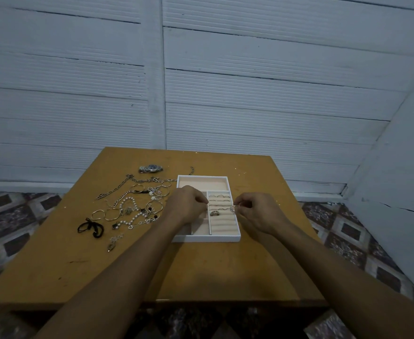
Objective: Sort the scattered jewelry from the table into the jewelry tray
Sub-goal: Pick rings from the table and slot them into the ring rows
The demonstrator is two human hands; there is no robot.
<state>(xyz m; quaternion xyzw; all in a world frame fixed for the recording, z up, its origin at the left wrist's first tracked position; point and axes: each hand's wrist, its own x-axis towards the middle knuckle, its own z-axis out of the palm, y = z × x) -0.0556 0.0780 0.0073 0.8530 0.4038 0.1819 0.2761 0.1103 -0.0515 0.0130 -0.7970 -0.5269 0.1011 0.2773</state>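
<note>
The small silver piece (233,208) is pinched at the fingertips of the right hand (255,214), directly over the right edge of the ring slots (223,225) in the tray (206,239). The slots run left to right across the tray, and the piece hangs above the middle rows, so the coming move is judged to be a short descent into a free row. The piece is too small for its kind or long axis to be made out. The right hand is the nearer one, with its fingers curled and thumb closed on the piece. The left hand (186,206) hovers over the tray's left compartments with its fingers curled, and it cannot be told whether it holds anything. The remaining jewelry pile (137,204) lies on the table (201,270) just left of the tray, nearer the left hand.
</note>
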